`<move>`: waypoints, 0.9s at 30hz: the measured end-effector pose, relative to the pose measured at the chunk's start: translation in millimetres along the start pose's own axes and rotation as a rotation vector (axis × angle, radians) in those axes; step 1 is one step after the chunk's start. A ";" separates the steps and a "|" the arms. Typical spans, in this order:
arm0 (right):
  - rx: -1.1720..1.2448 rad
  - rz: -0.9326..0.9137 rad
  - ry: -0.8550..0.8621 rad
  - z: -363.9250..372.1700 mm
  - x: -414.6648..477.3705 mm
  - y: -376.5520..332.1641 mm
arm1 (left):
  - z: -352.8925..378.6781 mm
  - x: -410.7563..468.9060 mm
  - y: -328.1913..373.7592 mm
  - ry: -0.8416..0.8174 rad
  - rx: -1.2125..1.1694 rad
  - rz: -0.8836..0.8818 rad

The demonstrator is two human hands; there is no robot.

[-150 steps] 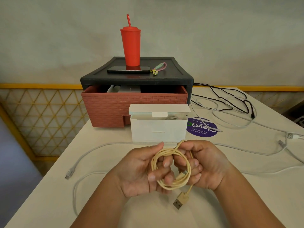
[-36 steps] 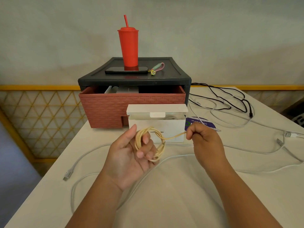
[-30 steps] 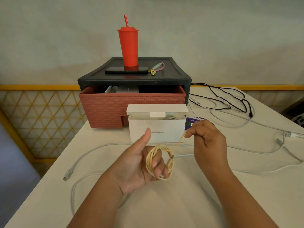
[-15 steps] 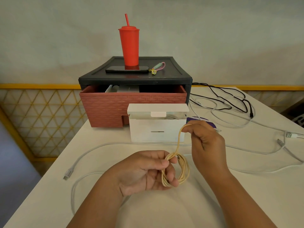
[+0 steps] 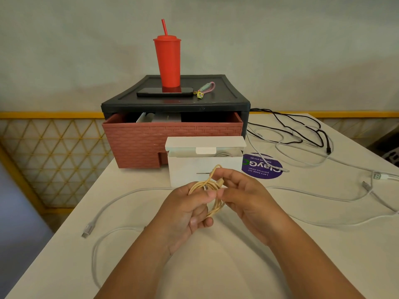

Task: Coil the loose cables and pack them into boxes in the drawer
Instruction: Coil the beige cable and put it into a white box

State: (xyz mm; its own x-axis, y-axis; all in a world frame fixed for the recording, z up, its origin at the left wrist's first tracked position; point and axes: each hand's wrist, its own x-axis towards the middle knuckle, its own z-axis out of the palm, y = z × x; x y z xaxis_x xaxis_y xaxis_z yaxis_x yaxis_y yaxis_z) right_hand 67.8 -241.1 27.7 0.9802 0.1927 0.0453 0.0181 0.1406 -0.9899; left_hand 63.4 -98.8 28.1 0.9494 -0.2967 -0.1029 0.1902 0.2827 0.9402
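Note:
A cream cable [image 5: 216, 205] is wound into a small coil above the white table [image 5: 323, 244]. My left hand [image 5: 185, 210] grips the coil, thumb pressed over its strands. My right hand [image 5: 244, 195] pinches the cable's free end at the top of the coil. Just behind my hands stands a white box [image 5: 190, 169] with its lid flap raised; something pale lies inside. Behind that, the brick-patterned red drawer [image 5: 138, 143] is pulled out of its black cabinet [image 5: 226, 98], with white boxes showing inside at the left.
A loose white cable [image 5: 103, 214] runs across the table at the left and under my arms. More white cables [image 5: 323, 196] and a black cable [image 5: 302, 130] lie at the right, beside a purple sticker [image 5: 262, 167]. A red tumbler [image 5: 168, 61], phone [image 5: 165, 91] and keyring [image 5: 205, 88] sit on the cabinet.
My right hand has come down and in from holding the free end stretched upward, bringing that end onto the coil. The coil in my left hand has risen slightly toward the white box.

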 end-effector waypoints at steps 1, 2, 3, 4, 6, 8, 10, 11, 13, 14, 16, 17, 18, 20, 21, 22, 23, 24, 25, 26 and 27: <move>-0.010 -0.001 -0.002 0.2 0.7 0.8 | 0.9 0.2 -0.7 0.021 0.026 0.007; -0.010 -0.002 -0.002 0.3 1.1 1.2 | 0.9 0.5 -1.6 0.030 0.046 0.011; -0.004 -0.003 -0.002 0.5 1.3 1.1 | 1.0 0.3 -2.2 0.040 0.056 0.011; -0.002 -0.001 0.001 0.2 1.5 0.9 | 0.5 0.5 -2.9 0.043 0.061 0.012; -0.015 -0.003 0.000 -0.3 1.5 1.2 | 0.1 0.2 -3.2 0.038 0.070 0.014; -0.061 -0.007 -0.015 0.7 0.8 2.5 | 0.6 -0.6 -2.5 0.027 0.071 0.018; -0.147 0.003 -0.025 3.7 0.6 4.7 | 2.2 -1.5 -1.0 0.022 0.038 0.020; -0.173 0.004 -0.034 5.6 0.2 5.4 | 2.1 -1.4 -0.7 0.025 0.017 0.017; -0.167 -0.016 -0.035 7.3 -0.1 6.2 | 1.6 -1.5 -0.1 0.040 -0.006 0.017; -0.141 -0.036 -0.019 6.8 0.2 5.9 | 1.1 -1.3 0.1 0.045 -0.007 0.021; -0.091 -0.052 0.031 5.4 0.3 4.2 | 0.4 -1.1 0.0 0.059 -0.006 0.022; -0.077 -0.046 0.043 5.2 0.4 3.6 | 0.3 -0.9 0.0 0.067 -0.008 0.022; -0.076 -0.037 0.045 5.2 0.4 3.3 | 0.3 -0.5 -0.4 0.069 -0.009 0.022; -0.092 -0.021 0.034 6.4 0.0 3.6 | 0.7 -0.2 -0.7 0.068 -0.010 0.017; -0.099 -0.016 0.029 7.0 -0.2 3.7 | 1.1 -0.4 -0.5 0.066 -0.008 0.013; -0.106 -0.014 0.026 7.5 -0.3 3.5 | 1.2 -0.5 -0.4 0.066 -0.006 0.011; -0.110 -0.015 0.024 7.8 -0.2 3.2 | 1.4 -0.7 -0.1 0.069 -0.004 0.007; -0.108 -0.015 0.024 7.6 0.0 2.9 | 1.3 -0.6 0.0 0.072 0.001 0.005; -0.103 -0.015 0.024 7.2 0.2 2.7 | 1.4 -0.4 0.1 0.077 0.003 0.004; -0.098 -0.015 0.022 7.0 0.2 2.6 | 1.3 0.0 0.3 0.085 0.006 0.004; -0.096 -0.014 0.020 6.9 0.3 2.8 | 1.2 0.5 0.4 0.091 0.006 0.003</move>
State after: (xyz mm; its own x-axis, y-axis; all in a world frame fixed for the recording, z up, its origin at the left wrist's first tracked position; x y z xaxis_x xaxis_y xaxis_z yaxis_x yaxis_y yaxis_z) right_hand 66.7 -234.0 25.9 0.9835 0.1716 0.0578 0.0500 0.0493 -0.9975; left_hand 63.7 -100.0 28.8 0.9690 -0.2111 -0.1287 0.1857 0.2778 0.9425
